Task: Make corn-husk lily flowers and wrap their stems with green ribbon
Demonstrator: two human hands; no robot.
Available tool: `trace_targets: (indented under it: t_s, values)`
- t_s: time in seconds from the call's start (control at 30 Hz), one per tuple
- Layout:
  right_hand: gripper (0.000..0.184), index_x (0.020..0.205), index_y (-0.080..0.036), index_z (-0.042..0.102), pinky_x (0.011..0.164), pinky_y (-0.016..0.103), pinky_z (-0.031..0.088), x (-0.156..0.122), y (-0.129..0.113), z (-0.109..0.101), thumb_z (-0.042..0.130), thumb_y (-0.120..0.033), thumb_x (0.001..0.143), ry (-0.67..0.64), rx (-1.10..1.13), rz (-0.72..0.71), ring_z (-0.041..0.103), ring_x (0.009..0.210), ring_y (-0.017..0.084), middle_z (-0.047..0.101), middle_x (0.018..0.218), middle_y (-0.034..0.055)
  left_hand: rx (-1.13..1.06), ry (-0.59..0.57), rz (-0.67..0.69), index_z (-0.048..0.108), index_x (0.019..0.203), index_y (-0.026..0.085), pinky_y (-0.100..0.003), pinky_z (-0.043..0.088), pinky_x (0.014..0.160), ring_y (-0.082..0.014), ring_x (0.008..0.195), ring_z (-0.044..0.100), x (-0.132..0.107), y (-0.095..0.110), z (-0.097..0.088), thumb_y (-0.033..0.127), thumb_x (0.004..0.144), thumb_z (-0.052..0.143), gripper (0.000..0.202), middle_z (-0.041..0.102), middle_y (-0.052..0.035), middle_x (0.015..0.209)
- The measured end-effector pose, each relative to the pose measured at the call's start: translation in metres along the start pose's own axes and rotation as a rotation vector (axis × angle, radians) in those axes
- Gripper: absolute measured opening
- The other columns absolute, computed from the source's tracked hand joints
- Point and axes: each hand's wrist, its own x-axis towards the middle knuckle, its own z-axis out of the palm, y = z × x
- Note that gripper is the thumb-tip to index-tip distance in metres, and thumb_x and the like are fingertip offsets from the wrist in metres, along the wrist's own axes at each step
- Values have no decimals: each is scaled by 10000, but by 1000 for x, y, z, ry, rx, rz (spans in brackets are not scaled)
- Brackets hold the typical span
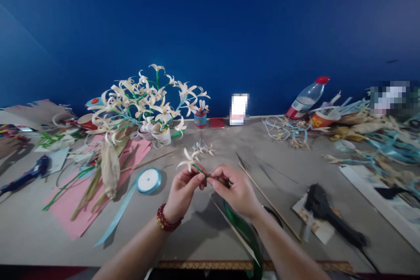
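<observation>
Over the middle of the table, my left hand (pixel 184 189) pinches the green-wrapped stem of a cream-white craft flower (pixel 187 160). The fingers of my right hand (pixel 234 189) are closed at the stem's lower end, close beside the left fingertips. A shiny green ribbon (pixel 241 223) hangs below my right hand and runs to the table's front edge; its upper end is hidden by the fingers. Just behind the hands, small white blossoms on pale blue stems (pixel 205 148) lie on the table. A roll of light blue ribbon (pixel 148 180) lies left of my left hand.
Pots of finished white flowers (pixel 162 137) stand at the back left. Pink paper (pixel 70 214) with dried husks lies at left, near a blue glue gun (pixel 33 170). A black glue gun (pixel 323 210) and a thin stick (pixel 269 201) lie right. A bottle (pixel 305 98) leans behind.
</observation>
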Motion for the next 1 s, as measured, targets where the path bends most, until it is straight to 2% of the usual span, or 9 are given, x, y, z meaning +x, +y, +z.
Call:
trace_targets:
  t_s: [0.2, 0.37, 0.63, 0.77, 0.9, 1.0]
  values:
    - [193, 789, -190, 610, 493, 231, 271, 3, 6, 1, 643, -371, 847, -32, 132, 84, 351, 511, 100, 483, 565, -58, -28, -20, -11, 701, 797, 154, -225, 444, 546, -110, 610, 544, 0, 3, -1, 313, 794, 768, 172, 618, -17, 740]
    - [196, 799, -193, 646, 470, 231, 224, 3, 4, -1, 657, -384, 846, -66, 125, 89, 303, 496, 95, 373, 529, -82, -42, -29, 0, 703, 790, 152, -228, 441, 528, -101, 586, 535, 0, 4, 0, 324, 776, 782, 190, 639, -26, 769]
    - [165, 773, -186, 620, 493, 223, 295, 1, -1, 0, 610, -324, 864, 46, 7, 30, 374, 493, 96, 427, 533, -69, -46, 28, 18, 675, 830, 174, -227, 470, 605, -104, 629, 566, 0, -2, 3, 278, 769, 798, 172, 642, 4, 754]
    - [140, 777, -188, 609, 501, 215, 327, -1, -4, 2, 608, -307, 851, 77, -23, -28, 428, 497, 97, 515, 554, -53, -55, 29, 43, 672, 798, 164, -213, 459, 598, -94, 620, 553, 0, 0, 4, 264, 775, 793, 159, 622, 12, 733]
    - [150, 761, -190, 612, 503, 213, 329, -1, -3, 3, 634, -313, 844, 57, 5, -4, 442, 515, 97, 568, 587, -37, -27, 15, 35, 681, 801, 157, -205, 451, 592, -86, 605, 541, -1, -1, 1, 260, 797, 775, 139, 625, 9, 726]
    - [179, 753, -189, 617, 484, 210, 302, 1, -1, 1, 656, -342, 837, -10, 100, 64, 399, 503, 89, 537, 568, -48, -20, 4, 20, 685, 815, 156, -205, 448, 590, -85, 599, 537, -2, -2, -2, 267, 822, 752, 129, 630, 6, 714]
